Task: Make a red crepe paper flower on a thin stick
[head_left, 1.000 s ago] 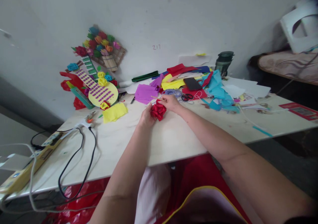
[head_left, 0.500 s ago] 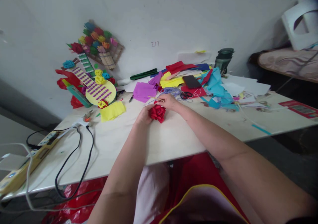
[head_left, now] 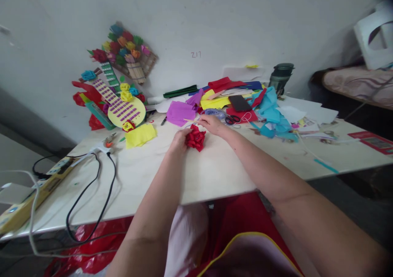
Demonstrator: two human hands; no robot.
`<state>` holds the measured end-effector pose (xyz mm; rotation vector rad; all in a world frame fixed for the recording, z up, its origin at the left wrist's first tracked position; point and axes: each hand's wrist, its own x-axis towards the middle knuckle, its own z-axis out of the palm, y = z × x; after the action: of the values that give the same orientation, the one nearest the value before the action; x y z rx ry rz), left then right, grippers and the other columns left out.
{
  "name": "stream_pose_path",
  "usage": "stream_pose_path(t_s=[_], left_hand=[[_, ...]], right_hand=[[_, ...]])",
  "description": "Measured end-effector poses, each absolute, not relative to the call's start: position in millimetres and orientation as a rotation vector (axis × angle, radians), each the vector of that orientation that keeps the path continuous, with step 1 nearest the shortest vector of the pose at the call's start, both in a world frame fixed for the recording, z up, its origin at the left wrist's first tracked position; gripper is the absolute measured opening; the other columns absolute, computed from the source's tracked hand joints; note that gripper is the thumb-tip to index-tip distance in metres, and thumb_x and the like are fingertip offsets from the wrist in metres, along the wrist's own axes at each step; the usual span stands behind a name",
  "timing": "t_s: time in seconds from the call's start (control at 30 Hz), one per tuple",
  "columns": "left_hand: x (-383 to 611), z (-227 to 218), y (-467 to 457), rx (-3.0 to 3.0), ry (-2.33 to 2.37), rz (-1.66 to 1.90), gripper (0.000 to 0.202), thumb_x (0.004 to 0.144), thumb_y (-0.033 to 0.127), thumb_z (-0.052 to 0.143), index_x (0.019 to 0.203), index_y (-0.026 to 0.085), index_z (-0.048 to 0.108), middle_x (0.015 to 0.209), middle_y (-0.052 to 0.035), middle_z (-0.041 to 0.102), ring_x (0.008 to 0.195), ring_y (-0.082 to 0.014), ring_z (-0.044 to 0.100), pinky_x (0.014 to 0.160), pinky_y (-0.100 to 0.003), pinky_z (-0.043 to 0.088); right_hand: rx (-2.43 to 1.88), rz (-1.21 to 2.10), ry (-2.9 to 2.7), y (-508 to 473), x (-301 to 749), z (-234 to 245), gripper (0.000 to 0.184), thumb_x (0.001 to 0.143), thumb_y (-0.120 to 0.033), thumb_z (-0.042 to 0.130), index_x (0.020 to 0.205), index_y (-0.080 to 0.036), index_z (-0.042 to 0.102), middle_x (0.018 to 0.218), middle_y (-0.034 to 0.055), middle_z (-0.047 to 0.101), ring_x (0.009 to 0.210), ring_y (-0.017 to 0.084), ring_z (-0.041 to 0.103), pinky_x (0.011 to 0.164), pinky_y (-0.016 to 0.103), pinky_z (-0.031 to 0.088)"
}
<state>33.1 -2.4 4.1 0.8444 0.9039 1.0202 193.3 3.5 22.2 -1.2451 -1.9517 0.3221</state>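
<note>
A red paper flower [head_left: 195, 138] lies on the pale table [head_left: 215, 170] between both hands. My left hand [head_left: 179, 140] is curled around the flower's left side and grips it. My right hand [head_left: 211, 123] sits just behind the flower with fingers pinched on a thin wooden stick [head_left: 190, 121] that points left. A purple paper sheet [head_left: 180, 112] lies right behind the hands.
A heap of coloured paper [head_left: 264, 105], a black phone [head_left: 240, 103], scissors [head_left: 231, 119] and a dark bottle [head_left: 280, 78] crowd the back. A paper guitar [head_left: 123, 109] and flower craft [head_left: 129, 57] lean on the wall at left. A power strip [head_left: 33, 195] with black cables lies front left.
Both hands stay on the flower; the right hand shifted slightly with the stick. The view swung a little.
</note>
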Motion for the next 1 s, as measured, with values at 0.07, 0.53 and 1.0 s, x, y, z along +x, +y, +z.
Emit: stream_pose_path(t_s=[0.07,0.53,1.0], left_hand=[[32.5,2.4,-1.2,0.878,0.91,1.04,0.004,0.071,0.014,0.057,0.074,0.013,0.059,0.055,-0.004,0.063,0.048,-0.0155,0.06,0.051,-0.025,0.049],[30.7,0.5,-2.1,0.917,0.838,1.009,0.01,0.069,0.015,0.059,0.078,0.012,0.06,0.06,-0.005,0.066,0.054,-0.0165,0.064,0.058,-0.027,0.052],[30.8,3.4,-6.4,0.981,0.844,0.991,0.009,0.066,0.015,0.059,0.074,0.011,0.061,0.063,-0.0066,0.067,0.054,-0.0154,0.063,0.058,-0.026,0.05]], right_hand=[[-1.208,0.352,-1.966,3.8,194.6,21.0,0.022,0.081,-0.027,0.049,0.062,-0.016,0.054,0.061,-0.0015,0.051,0.062,0.011,0.044,0.062,0.023,0.033],[-1.234,0.881,-1.832,-2.5,198.6,23.0,0.03,0.08,-0.03,0.055,0.101,-0.015,0.069,0.06,-0.0027,0.053,0.051,0.007,0.041,0.051,0.021,0.035],[-1.249,1.013,-1.889,-6.1,199.2,23.5,0.027,0.081,-0.03,0.055,0.1,-0.016,0.07,0.055,-0.0049,0.048,0.042,0.004,0.032,0.045,0.021,0.027]])
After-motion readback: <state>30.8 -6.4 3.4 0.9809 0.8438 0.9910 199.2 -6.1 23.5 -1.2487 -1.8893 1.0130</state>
